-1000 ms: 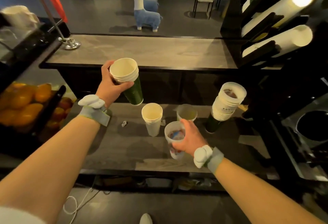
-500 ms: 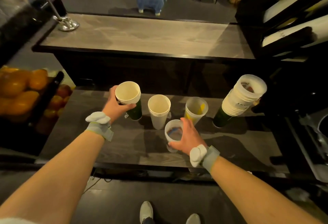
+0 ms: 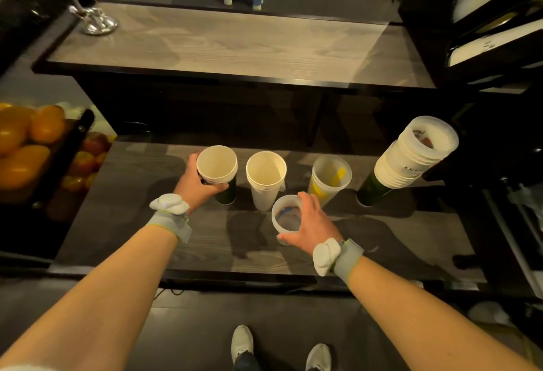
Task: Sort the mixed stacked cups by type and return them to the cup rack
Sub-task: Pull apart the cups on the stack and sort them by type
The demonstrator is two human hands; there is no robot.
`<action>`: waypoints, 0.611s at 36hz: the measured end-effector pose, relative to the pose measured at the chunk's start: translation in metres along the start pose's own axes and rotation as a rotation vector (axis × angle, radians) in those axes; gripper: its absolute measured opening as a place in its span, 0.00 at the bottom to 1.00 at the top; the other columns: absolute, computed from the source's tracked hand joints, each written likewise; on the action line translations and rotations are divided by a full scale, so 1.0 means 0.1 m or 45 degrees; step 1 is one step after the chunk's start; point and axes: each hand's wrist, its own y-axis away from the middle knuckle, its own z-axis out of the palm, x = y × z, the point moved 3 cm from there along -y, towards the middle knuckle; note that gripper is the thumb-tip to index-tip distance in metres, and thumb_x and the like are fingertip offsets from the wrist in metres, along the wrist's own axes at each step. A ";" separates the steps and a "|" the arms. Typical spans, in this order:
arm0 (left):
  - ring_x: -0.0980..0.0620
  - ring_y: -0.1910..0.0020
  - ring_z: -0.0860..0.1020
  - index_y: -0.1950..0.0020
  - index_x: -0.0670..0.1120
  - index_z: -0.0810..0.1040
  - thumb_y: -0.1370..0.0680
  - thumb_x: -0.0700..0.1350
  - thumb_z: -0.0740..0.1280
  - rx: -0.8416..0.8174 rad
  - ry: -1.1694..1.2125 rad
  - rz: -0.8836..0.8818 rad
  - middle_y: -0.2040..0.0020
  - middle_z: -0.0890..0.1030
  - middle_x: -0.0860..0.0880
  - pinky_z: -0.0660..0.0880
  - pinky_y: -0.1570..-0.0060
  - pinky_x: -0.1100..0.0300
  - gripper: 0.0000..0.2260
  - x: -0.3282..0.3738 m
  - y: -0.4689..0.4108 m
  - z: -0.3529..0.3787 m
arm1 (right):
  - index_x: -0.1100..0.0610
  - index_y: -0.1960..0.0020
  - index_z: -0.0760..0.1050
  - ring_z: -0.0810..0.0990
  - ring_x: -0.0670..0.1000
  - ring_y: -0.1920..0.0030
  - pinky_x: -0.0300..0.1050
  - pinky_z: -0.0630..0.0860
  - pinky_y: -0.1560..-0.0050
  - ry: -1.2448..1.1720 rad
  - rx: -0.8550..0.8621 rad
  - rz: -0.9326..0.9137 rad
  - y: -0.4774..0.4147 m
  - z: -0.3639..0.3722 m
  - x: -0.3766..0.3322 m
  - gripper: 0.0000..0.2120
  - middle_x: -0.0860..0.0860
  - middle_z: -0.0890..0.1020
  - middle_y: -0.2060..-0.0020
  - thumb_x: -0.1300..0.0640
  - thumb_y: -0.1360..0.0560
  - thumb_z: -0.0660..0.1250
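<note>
- Cups stand in sorted groups on the lower worktop point(image 3: 123, 194); sorting step is in hand, none returned yet to the cup rack point(image 3: 470, 32) at upper right.
- Left hand point(image 3: 195, 184) grasps the green paper stack point(image 3: 219, 175), base apparently on the worktop.
- Right hand point(image 3: 308, 225) grips a clear plastic cup point(image 3: 286, 218).
- White paper stack point(image 3: 266, 179) and yellow-printed clear cup point(image 3: 330, 178) stand between; mixed stack point(image 3: 411, 159) leans at right.
- Judgement: next, separate the mixed stack.

L hand point(image 3: 196, 183) was curled round the green cup stack point(image 3: 221, 176), thumb in front, fingers behind. R hand point(image 3: 309, 223) gripped the frosted cup point(image 3: 286, 218) from the right side. I had both forearms stretched fwd, grey bands on both wrists.
</note>
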 end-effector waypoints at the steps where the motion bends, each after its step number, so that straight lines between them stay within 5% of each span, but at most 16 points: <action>1: 0.52 0.37 0.70 0.26 0.49 0.59 0.32 0.39 0.79 -0.003 -0.002 -0.001 0.36 0.71 0.51 0.67 0.38 0.57 0.42 -0.01 0.00 0.00 | 0.55 0.26 0.55 0.72 0.55 0.35 0.46 0.73 0.38 0.012 -0.007 -0.002 -0.01 0.01 -0.01 0.49 0.52 0.63 0.32 0.45 0.36 0.79; 14: 0.42 0.24 0.62 0.20 0.52 0.46 0.32 0.48 0.80 -0.071 -0.183 -0.075 0.22 0.60 0.45 0.62 0.28 0.44 0.52 0.04 0.08 -0.12 | 0.54 0.22 0.48 0.62 0.55 0.27 0.51 0.67 0.30 0.151 -0.069 -0.020 -0.01 -0.06 -0.08 0.55 0.53 0.60 0.27 0.40 0.36 0.77; 22: 0.44 0.23 0.60 0.21 0.52 0.56 0.29 0.52 0.77 0.030 -0.192 0.011 0.22 0.59 0.44 0.61 0.26 0.46 0.43 0.63 0.05 -0.38 | 0.53 0.24 0.57 0.66 0.52 0.29 0.48 0.69 0.33 0.000 0.079 -0.102 0.16 -0.64 -0.29 0.45 0.50 0.62 0.28 0.38 0.32 0.73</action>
